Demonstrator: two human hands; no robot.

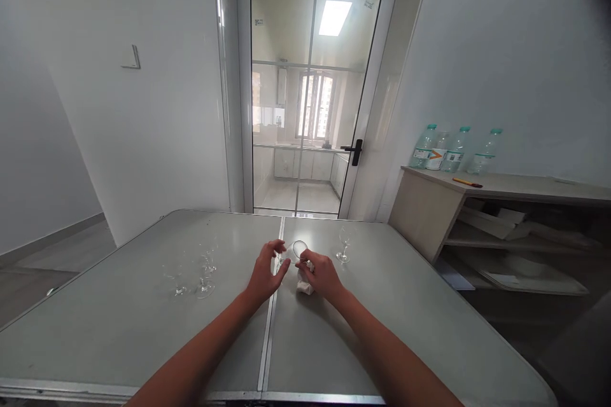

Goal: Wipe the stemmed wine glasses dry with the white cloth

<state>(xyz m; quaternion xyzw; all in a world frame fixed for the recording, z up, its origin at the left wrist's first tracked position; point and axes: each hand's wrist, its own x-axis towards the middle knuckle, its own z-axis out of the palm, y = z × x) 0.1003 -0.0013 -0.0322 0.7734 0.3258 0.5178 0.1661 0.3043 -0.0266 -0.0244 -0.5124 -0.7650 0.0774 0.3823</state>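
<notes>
Over the middle of the table my right hand (321,273) pinches a small clear stemmed glass (300,247), which is tilted with a round edge showing. Whether that edge is its rim or its foot I cannot tell. My left hand (266,269) is just left of the glass, thumb and fingers apart; contact with the glass is unclear. A crumpled white cloth or tissue (304,283) shows below my right fingers, partly hidden by them. To the right a stemmed glass (343,248) stands upright on the table.
Three more stemmed glasses (205,286) stand on the left half of the grey-green table (114,305). A metal seam (267,350) divides the tabletop. On the right, a shelf unit (424,203) holds several plastic bottles (456,149) and a yellow-handled brush (466,182). A glass door (305,172) is behind.
</notes>
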